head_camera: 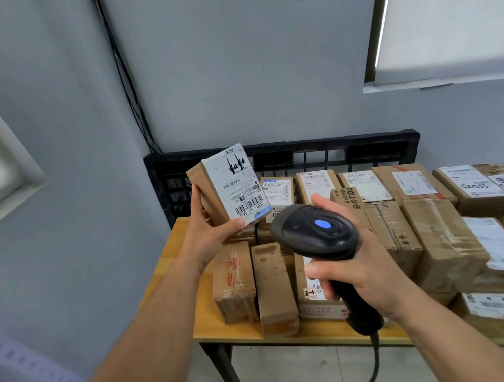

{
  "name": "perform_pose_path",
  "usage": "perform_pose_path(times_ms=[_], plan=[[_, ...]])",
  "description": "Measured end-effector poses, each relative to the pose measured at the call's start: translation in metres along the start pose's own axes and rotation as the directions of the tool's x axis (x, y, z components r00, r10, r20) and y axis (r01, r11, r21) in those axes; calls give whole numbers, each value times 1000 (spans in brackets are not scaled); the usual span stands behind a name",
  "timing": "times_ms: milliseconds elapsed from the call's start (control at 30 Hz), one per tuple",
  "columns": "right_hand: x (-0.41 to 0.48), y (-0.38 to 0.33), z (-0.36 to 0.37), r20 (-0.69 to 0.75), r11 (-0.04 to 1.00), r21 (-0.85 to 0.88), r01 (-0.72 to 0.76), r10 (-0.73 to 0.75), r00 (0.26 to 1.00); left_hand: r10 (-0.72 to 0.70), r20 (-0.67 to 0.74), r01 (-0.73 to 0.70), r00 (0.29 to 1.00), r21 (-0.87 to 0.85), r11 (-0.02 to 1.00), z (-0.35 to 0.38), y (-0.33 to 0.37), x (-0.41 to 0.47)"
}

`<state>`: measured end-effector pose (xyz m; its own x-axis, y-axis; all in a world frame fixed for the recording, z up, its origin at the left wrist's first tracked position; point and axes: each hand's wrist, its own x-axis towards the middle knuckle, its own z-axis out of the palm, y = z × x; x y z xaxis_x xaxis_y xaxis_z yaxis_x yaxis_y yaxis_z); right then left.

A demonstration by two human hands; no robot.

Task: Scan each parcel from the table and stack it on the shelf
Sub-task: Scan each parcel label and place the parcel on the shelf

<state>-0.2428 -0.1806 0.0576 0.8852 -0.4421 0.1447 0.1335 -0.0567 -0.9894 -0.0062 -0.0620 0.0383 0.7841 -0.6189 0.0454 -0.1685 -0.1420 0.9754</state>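
Note:
My left hand (206, 228) holds a small brown cardboard parcel (228, 187) raised above the table, its white shipping label with barcodes turned toward me. My right hand (358, 266) grips the handle of a black barcode scanner (316, 230), whose head with a lit blue button sits just right of and below the parcel. The scanner's cable hangs down past the table edge. Several more brown parcels (433, 232) cover the wooden table (230, 333).
A black plastic pallet (303, 152) leans upright against the grey wall behind the table. Black cables run down the wall corner. A window frame is at the left, another at the upper right. A pale shelf edge (14, 356) shows at the lower left.

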Motion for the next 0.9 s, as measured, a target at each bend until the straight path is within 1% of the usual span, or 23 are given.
perform_pose_path(times_ms=[267, 400, 733, 900], plan=[[-9, -8, 4, 2, 998, 50, 40, -40, 999, 9, -20, -8, 1000, 31, 999, 0, 2, -16], [-15, -6, 4, 21, 999, 22, 23, -24, 999, -1, -28, 2, 1000, 38, 999, 1, 3, -28], [-33, 2, 10, 75, 999, 51, 7, -11, 997, -27, -86, 30, 996, 32, 999, -11, 3, -56], [-31, -3, 24, 96, 998, 25, 65, -67, 993, 3, -144, 0, 990, 20, 1000, -20, 6, -75]])
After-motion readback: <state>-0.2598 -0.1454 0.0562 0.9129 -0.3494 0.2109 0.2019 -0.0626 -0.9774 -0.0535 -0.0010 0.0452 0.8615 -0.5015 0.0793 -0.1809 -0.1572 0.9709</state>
